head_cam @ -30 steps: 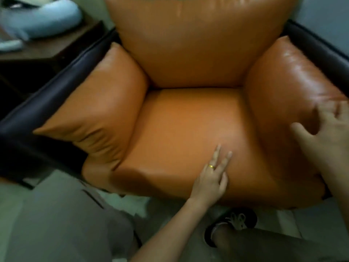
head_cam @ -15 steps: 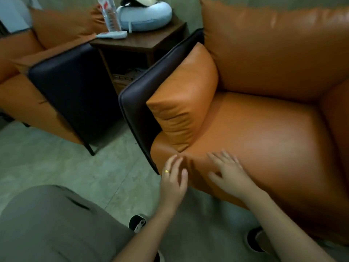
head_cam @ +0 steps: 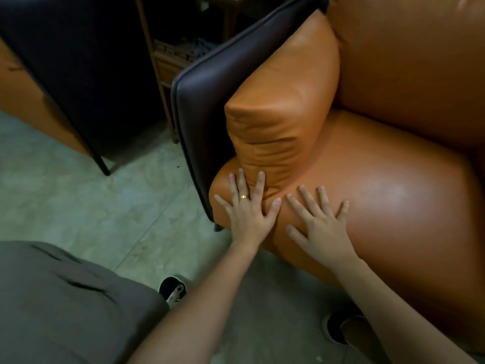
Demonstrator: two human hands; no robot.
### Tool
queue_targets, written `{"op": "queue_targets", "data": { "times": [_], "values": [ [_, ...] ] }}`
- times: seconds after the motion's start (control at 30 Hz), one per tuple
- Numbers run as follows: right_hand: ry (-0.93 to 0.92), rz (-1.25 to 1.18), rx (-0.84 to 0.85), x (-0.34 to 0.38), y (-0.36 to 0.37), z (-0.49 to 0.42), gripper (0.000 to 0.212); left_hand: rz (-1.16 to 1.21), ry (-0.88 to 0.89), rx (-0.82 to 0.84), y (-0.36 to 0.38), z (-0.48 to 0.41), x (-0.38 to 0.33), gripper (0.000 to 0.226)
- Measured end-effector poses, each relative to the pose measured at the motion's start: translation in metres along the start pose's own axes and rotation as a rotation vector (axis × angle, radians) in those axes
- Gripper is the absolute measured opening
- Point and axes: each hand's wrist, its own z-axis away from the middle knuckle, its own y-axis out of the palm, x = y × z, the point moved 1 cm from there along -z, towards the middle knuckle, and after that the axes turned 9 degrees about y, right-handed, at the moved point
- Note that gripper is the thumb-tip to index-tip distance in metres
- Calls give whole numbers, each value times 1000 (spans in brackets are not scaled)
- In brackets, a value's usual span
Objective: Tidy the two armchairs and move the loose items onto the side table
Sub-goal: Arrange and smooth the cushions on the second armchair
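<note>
An orange leather armchair (head_cam: 388,195) with a dark outer shell fills the right side. Its left arm cushion (head_cam: 283,101) stands upright beside the seat. My left hand (head_cam: 248,208), wearing a gold ring, lies flat with spread fingers on the seat's front left corner, fingertips touching the foot of the arm cushion. My right hand (head_cam: 319,222) rests flat beside it on the seat's front edge, fingers apart. Neither hand holds anything. The second armchair (head_cam: 70,74) shows only its dark side panel and a strip of orange at the far left.
The side table (head_cam: 162,64) stands between the chairs; only its wooden leg and a lower shelf with clutter show, its top is out of frame. Pale tiled floor (head_cam: 86,195) lies in front. My grey-clad knee (head_cam: 65,303) and dark shoes are at the bottom.
Both hands have slid forward onto the seat's front left corner and flattened with fingers spread. The view has dropped and closed in, so the table top left the frame.
</note>
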Motion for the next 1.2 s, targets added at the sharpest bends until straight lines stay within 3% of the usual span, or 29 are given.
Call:
{"op": "queue_targets", "data": {
  "times": [0.2, 0.33, 0.47, 0.63, 0.77, 0.9, 1.0, 1.07, 1.2],
  "values": [
    [39, 80, -315, -4, 31, -4, 71, -60, 156, -187, 21, -18, 29, 65],
    [1, 63, -441, -8, 45, -14, 68, -63, 179, -215, 33, -23, 30, 60],
    [27, 64, -402, -5, 38, -9, 68, -24, 115, -111, 17, -20, 26, 61],
    [71, 26, -216, -1, 18, -1, 70, -30, 94, 89, -16, -8, 18, 66],
    [133, -149, -137, -6, 18, 11, 65, 151, -7, 128, -31, 12, -3, 65],
    [223, -204, -174, -20, 37, 45, 60, 405, -171, 155, -34, 40, -46, 69],
    [319, -221, -193, -41, 44, 66, 60, 441, -246, 189, -29, 64, -73, 65],
    [414, -266, -188, -57, 43, 76, 62, 415, -211, 214, -27, 75, -86, 61],
    [572, -320, -211, -91, 42, 92, 64, 220, 177, 375, -20, 65, -104, 55]
  ]
}}
